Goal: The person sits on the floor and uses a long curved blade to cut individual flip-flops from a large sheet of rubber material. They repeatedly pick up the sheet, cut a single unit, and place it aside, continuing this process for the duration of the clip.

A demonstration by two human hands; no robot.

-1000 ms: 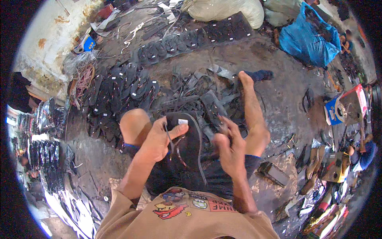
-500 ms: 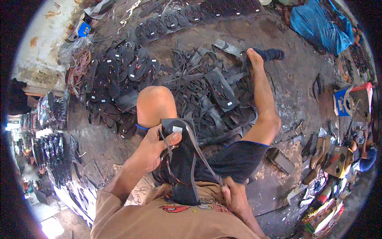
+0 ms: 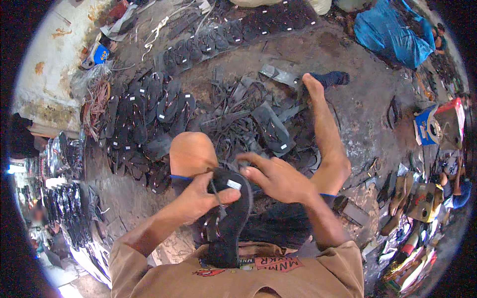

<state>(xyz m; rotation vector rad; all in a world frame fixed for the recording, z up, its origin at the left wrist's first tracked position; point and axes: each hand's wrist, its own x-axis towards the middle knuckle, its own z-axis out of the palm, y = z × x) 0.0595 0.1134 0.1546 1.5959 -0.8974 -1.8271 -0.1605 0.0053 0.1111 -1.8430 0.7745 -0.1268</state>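
With the sandal (image 3: 235, 211) as the clock's centre, the left hand (image 3: 198, 199) blocks 9 o'clock and the right hand (image 3: 283, 180) 2 o'clock. The bent knee (image 3: 193, 153) stands in the way at 11; scraps (image 3: 233, 107) clutter 12. Over the dark shorts (image 3: 278, 227) at 4 there seems to be room, though shadow makes its depth uncertain. Past the outstretched leg (image 3: 325, 130), open floor (image 3: 370, 111) lies at 2; the shirt (image 3: 238, 280) closes off 6.
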